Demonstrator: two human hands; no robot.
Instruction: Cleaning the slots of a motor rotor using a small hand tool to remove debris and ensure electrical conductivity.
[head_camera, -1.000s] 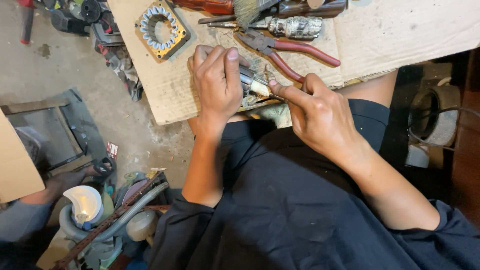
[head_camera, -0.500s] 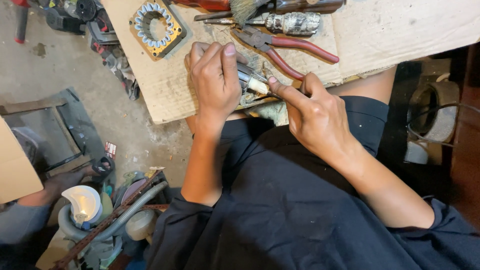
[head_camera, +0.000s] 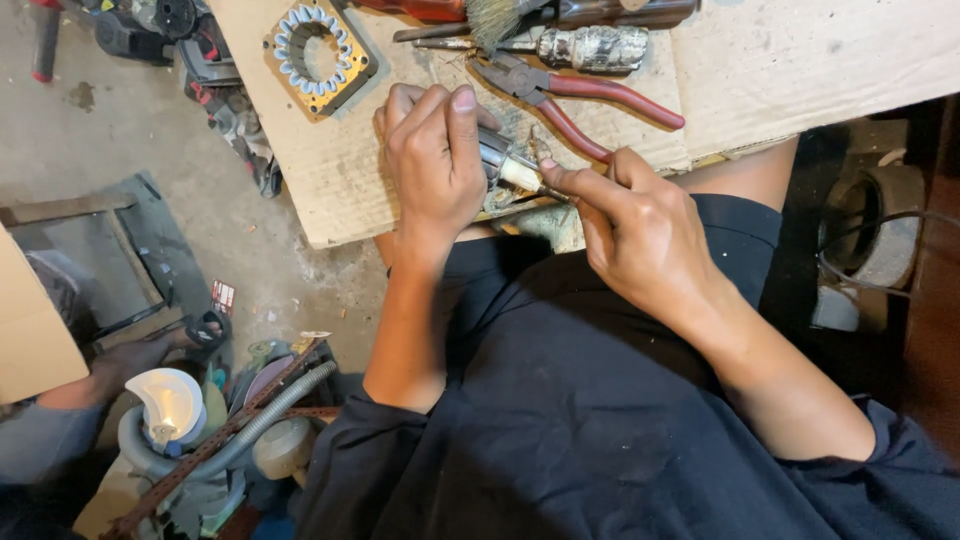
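My left hand (head_camera: 435, 160) is closed over a small metal motor part (head_camera: 497, 160) with a pale shaft end, holding it down on a cardboard sheet (head_camera: 330, 180) across my lap. My right hand (head_camera: 625, 225) pinches a thin pointed tool (head_camera: 548, 188) whose tip touches the part's pale end. Most of the part is hidden under my left fingers.
Red-handled pliers (head_camera: 580, 95), a brush (head_camera: 490, 18), a wrapped silvery handle (head_camera: 590, 45) and a square stator with blue windings (head_camera: 318, 45) lie on the cardboard. Concrete floor left holds scrap, a grey hose (head_camera: 270, 410) and a white fitting (head_camera: 170, 400). Another person's foot (head_camera: 140, 350) is lower left.
Both hands stay on the part. My right hand has shifted very slightly at the part's end; the view has moved a little.
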